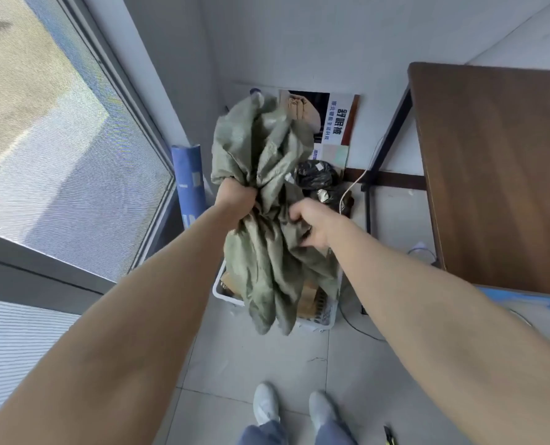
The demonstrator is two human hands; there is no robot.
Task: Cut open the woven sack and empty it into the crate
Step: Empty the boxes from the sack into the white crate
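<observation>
A pale tiled floor [261, 358] in a narrow corner, with a screened window [58, 139] to your left and a brown table [492, 171] to your right. You hold the green woven sack [267, 155] out at arm's length, directly above the white crate [219, 293] on the floor. Its loose lower end hangs over the crate's middle. Your left hand [235, 195] is fisted tight round a gathered bunch of the weave. Your right hand [312, 223] pinches a fold just beside it, fingers curled into the cloth.

The sack looks limp and crumpled, and brown cardboard packages [309, 297] lie in the crate beneath it, so the emptying appears largely done. Whether anything is left inside cannot be told. Holding the sack high with the loose end down seems meant to drop any contents straight into the crate and not onto the tiles.

Around you, a blue roll [188, 178] stands against the wall by the window and a printed board [338, 117] leans in the corner behind the sack. A black bag [315, 176] sits at the board's foot, with a white cable [354, 184] trailing past. The table's dark leg [368, 207] stands close to the crate's right side, leaving little room to swing the sack that way. Your pale shoes [265, 403] are planted just short of the crate.
</observation>
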